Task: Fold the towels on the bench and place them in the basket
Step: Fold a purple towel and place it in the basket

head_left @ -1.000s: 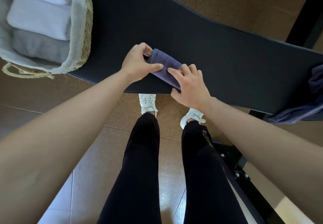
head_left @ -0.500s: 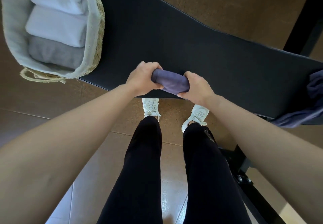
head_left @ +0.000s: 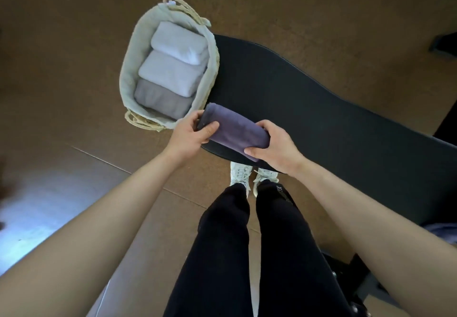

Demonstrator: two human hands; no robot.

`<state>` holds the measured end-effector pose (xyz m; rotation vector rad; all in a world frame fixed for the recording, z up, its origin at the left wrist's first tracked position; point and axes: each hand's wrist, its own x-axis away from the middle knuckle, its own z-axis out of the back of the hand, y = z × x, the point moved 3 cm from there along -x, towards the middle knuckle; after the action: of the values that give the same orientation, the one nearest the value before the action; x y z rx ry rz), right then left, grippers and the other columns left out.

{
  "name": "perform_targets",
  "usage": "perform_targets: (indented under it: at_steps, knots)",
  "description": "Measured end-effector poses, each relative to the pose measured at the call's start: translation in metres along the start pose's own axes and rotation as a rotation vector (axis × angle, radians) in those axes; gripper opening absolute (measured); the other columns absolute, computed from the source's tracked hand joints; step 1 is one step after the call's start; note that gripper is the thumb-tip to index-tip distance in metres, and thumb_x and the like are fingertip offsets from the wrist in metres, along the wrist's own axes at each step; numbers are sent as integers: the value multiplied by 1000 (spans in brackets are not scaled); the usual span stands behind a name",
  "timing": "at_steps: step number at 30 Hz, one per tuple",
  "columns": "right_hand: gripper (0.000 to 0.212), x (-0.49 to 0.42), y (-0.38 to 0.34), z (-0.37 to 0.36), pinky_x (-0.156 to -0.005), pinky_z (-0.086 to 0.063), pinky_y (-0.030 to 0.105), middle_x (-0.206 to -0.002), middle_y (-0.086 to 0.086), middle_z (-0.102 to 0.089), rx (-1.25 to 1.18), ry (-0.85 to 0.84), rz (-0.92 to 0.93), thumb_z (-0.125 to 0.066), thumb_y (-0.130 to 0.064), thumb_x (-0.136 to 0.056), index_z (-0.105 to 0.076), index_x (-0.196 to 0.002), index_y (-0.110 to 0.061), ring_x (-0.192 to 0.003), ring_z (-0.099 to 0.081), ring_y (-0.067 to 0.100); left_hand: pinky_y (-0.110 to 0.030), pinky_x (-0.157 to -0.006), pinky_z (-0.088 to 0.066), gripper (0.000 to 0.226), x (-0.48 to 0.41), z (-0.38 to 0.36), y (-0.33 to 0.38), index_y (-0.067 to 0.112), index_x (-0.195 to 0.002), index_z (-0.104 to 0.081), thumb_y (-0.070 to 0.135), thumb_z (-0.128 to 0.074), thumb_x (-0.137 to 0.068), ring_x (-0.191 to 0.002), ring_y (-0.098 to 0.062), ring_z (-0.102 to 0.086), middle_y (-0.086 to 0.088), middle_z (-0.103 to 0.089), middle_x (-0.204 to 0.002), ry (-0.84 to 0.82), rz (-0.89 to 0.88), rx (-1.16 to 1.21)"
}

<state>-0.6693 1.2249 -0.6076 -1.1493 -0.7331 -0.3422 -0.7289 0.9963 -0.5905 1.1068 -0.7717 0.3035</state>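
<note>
Beside a basket (head_left: 126, 79) of three towels (head_left: 170, 73), left hand (head_left: 189, 136) and right hand (head_left: 277, 147) grip one purple towel (head_left: 237, 128).

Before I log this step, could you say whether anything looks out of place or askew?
Nothing stands out: three folded towels lie neatly in the basket; the left hand and right hand hold the purple towel.

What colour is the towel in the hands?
Dark purple towel, seen best in the head view.
</note>
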Motion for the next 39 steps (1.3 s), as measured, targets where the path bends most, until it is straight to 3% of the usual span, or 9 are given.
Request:
perform_targets:
  at_steps: [7, 11, 16, 19, 24, 28, 32, 36, 39]
  knots:
    - [62, -48, -93, -27, -100, -51, 28, -131, -4, -57, 113, -33, 193, -73, -20, -91, -47, -147, -24, -116, -57, 10, -31, -85, -57, 34, -15, 92, 15, 15, -126, -61, 29, -70, -96, -104, -19, -68, -2, -70, -112, 274, -26, -33]
    - [59, -82, -136, -61, -95, -51, 23, -111, 0, -62, 83, -50, 215, -67, -16, -96, -45, -150, -21, -96, -61, 10, -40, -88, -58, 28, -39, 159, 8, 19, -114, -62, 29, -75, -92, -100, -27, -68, -5, -68, -105, 424, -3, -130]
    - [62, -123, -154, -104, -106, -45, 38, -131, 7, -53, 290, 43, 240, -72, -28, -91, -46, -147, -24, -121, -50, 23, -30, -73, -61, 21, -66, 192, -16, 15, -114, -60, 15, -71, -96, -92, -24, -68, -1, -65, -93, 327, 66, -77]
    - [76, -138, -152, -118, -110, -41, 44, -146, 6, -49, 440, 11, 191, -75, -36, -87, -38, -152, -25, -134, -41, 32, -24, -71, -56, 20, -72, 193, -14, 19, -112, -62, 14, -71, -96, -77, -7, -65, 5, -65, -87, 219, -22, -110]
    - [82, -149, -155, -115, -101, -49, 34, -140, -1, -58, 392, -180, 212, -81, -31, -84, -37, -152, -21, -124, -57, 19, -29, -75, -60, 17, -76, 199, -15, 20, -108, -62, 11, -70, -96, -87, -12, -68, 3, -67, -91, 168, -37, 64]
    - [86, -150, -153, -115, -97, -40, 26, -144, 2, -54, 459, -184, 225, -82, -30, -84, -33, -155, -26, -125, -53, 17, -43, -85, -59, 27, -83, 199, -19, 20, -115, -63, 28, -73, -92, -96, -30, -71, -2, -69, -100, 226, 26, -236]
    - [81, -152, -148, -123, -96, -35, 23, -138, 9, -47, 567, -206, 253, -80, -26, -86, -38, -155, -25, -123, -52, 25, -43, -88, -53, 40, -86, 199, -17, 29, -123, -60, 50, -69, -90, -109, -35, -67, -5, -71, -119, 270, 17, -743]
    - [75, -154, -143, -128, -94, -47, 38, -128, 10, -44, 813, -182, 288, -75, -29, -90, -39, -156, -29, -111, -55, 31, -40, -72, -42, 51, -87, 195, -19, 21, -126, -58, 56, -69, -89, -105, -39, -66, -15, -70, -112, 236, -86, -1090]
    - [76, -153, -148, -130, -82, -51, 45, -120, 14, -45, 1102, -81, 373, -75, -42, -86, -41, -153, -30, -103, -52, 33, -43, -72, -46, 58, -85, 197, -17, 19, -120, -57, 48, -84, -76, -105, -32, -59, -10, -60, -113, 286, -219, -1119]
